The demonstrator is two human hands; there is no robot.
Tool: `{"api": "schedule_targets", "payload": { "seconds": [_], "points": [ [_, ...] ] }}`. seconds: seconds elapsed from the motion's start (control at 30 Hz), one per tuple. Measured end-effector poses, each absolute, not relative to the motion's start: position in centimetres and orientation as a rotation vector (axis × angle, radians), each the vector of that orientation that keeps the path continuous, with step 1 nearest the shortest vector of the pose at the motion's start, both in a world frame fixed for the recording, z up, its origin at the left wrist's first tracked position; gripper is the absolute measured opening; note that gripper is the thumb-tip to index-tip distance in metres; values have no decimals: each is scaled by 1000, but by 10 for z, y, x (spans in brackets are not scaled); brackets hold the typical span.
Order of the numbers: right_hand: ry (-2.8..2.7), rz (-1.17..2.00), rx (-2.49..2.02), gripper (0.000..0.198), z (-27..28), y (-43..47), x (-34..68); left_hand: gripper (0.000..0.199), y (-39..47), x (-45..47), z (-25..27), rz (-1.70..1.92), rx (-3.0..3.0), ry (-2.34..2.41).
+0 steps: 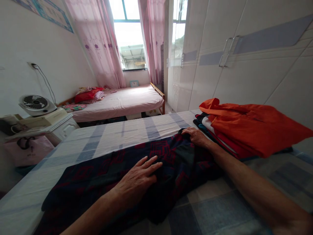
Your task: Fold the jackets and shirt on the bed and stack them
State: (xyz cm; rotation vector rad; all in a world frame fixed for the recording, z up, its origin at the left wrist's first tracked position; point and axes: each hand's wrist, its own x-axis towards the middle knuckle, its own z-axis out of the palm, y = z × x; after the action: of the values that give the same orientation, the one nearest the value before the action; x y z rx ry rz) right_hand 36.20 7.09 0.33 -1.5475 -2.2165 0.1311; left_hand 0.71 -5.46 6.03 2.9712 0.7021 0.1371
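Note:
A dark navy garment [107, 169] with red geometric patterns lies spread lengthwise across the bed. My left hand [139, 176] rests flat on its middle, fingers stretched out and a little apart. At the garment's far right end, my right hand [197, 137] has its fingers curled over the bunched dark edge and grips it. Just beyond that hand, an orange garment [251, 125] lies on top of a stack of folded clothes [215, 132]. Whether the dark garment is a shirt or another kind of clothing, I cannot tell.
The near bed has a blue and white checked sheet [207, 212]. A second bed [132, 99] with piled clothes stands by the window. On the left are a fan [36, 103] on a cabinet and a pink bag [29, 151]. A white wardrobe [215, 81] lines the right.

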Motion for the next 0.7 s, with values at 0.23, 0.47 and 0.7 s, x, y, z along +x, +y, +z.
{"api": "schedule_targets", "payload": {
  "seconds": [0.23, 0.47, 0.7],
  "points": [
    [-2193, 332, -1472, 64, 6, 72, 373, 18, -43, -49, 92, 699, 2299, 1354],
    [-2156, 430, -1467, 46, 21, 64, 363, 44, -34, -123, 64, 813, 1420, 1774],
    [-2243, 407, -1493, 34, 31, 36, 341, 50, -49, -126, 55, 804, 1330, 1596]
  ]
}}
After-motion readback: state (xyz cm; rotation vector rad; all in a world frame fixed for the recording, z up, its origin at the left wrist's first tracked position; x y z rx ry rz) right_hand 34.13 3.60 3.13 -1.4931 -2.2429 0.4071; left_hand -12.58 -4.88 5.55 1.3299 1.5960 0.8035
